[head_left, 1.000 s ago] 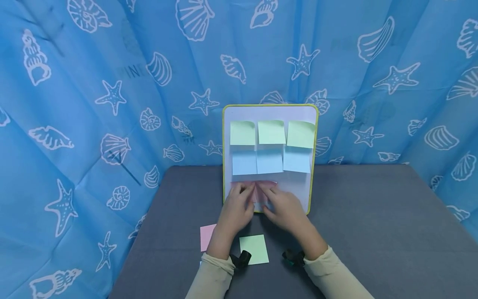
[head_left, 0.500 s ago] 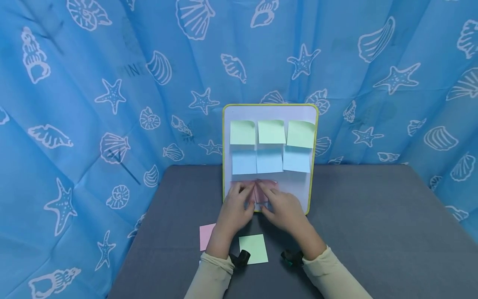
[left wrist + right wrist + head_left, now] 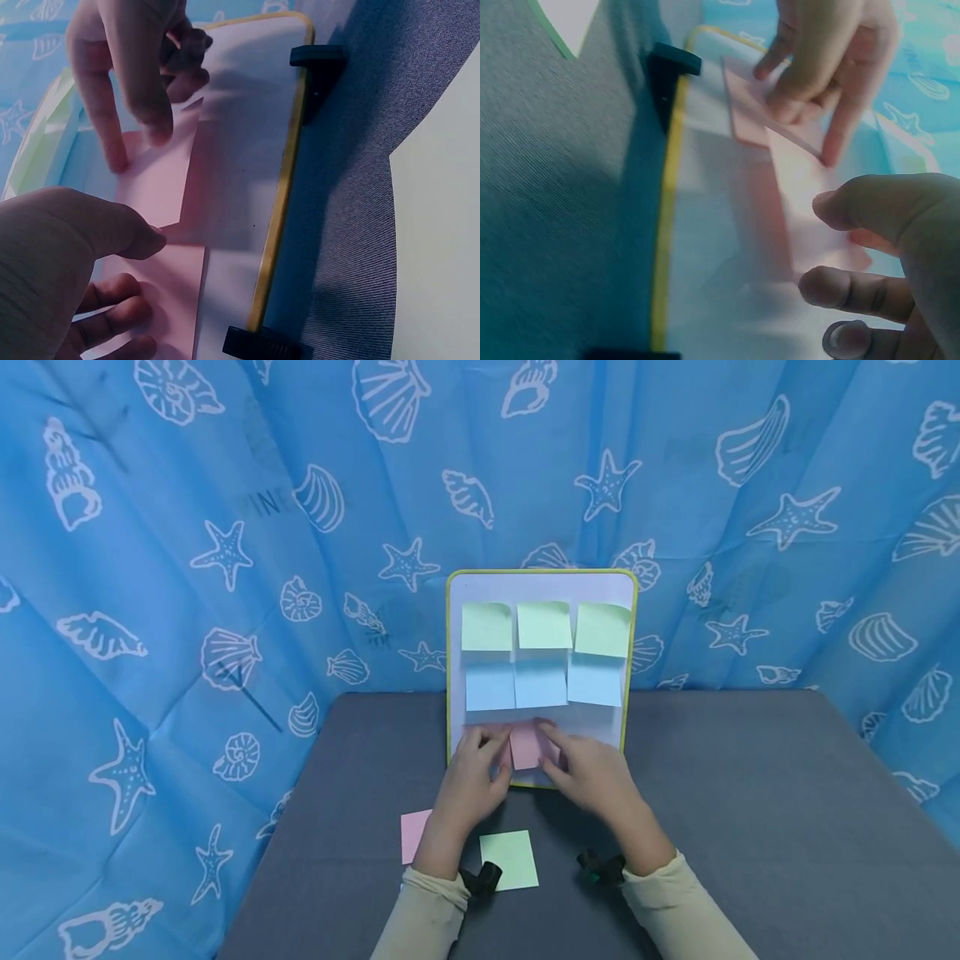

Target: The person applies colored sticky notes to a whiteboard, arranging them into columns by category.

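Note:
A white board (image 3: 543,585) with a yellow edge stands upright at the back of the table. On its lower part are two pink sticky notes side by side. My left hand (image 3: 471,781) rests over the left pink note (image 3: 180,296), its fingertips at the upper left corner of the other pink note (image 3: 531,750). My right hand (image 3: 596,774) touches that second note near its top right corner, thumb and fingers spread. The note's lower edge stands out from the board in the right wrist view.
Green sticky notes (image 3: 543,627) make a row high on the board, above blue sticky notes (image 3: 540,685). A loose pink note (image 3: 415,835) and a loose green note (image 3: 517,860) lie on the grey table in front. Black feet (image 3: 319,56) hold the board's bottom edge.
My right hand has slid to the right along the top of the second pink note, uncovering more of it. My left hand has stayed in place.

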`<state>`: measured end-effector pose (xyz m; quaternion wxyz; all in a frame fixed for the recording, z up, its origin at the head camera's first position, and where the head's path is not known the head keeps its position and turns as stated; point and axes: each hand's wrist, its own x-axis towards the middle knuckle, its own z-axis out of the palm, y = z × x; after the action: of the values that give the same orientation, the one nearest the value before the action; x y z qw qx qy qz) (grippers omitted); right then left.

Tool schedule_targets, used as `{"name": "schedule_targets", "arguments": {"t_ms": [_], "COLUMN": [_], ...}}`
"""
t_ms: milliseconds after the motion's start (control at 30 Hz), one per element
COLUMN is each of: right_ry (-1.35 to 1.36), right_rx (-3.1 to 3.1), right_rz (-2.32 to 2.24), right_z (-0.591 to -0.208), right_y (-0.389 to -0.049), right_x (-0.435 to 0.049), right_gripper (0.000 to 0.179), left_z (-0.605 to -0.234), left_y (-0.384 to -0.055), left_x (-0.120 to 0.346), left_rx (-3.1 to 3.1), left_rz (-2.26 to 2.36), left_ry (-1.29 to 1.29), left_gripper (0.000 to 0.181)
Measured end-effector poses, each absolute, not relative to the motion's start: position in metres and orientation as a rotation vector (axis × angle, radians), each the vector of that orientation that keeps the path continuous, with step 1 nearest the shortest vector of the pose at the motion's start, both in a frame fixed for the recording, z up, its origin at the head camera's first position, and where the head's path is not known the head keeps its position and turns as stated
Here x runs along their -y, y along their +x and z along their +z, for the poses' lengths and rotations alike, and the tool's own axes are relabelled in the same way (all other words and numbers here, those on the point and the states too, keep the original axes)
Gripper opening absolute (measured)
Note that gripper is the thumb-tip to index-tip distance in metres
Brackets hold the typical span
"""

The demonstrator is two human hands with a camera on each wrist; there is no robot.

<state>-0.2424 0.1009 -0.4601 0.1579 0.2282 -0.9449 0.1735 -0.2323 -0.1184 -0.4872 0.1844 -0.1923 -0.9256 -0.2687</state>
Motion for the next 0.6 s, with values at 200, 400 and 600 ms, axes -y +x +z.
{"name": "schedule_targets", "arguments": {"t_ms": [200,400,600], "right_ry": [0.593,0.555,0.596], "right_rx": [2.749,2.798,2.766], "right_rz": [0.549,0.589,0.587], "right_z": [-0.452,-0.449,-0.45], "right_y": [-0.242,-0.242,-0.243], "right_x": [-0.113,-0.12,-0.122], "right_gripper": [0.047,0.046,0.041], "left_z": [-0.486,-0.485,-0.485], "left_y": [-0.231,-0.231,-0.23], "left_x": [0.118,0.118,0.118], "left_rx": [2.614,2.658,2.648], "left_rz": [-0.78,-0.778,-0.791], "left_ry": [-0.541,-0.521,-0.521], "left_gripper": [0.052,0.052,0.051]}}
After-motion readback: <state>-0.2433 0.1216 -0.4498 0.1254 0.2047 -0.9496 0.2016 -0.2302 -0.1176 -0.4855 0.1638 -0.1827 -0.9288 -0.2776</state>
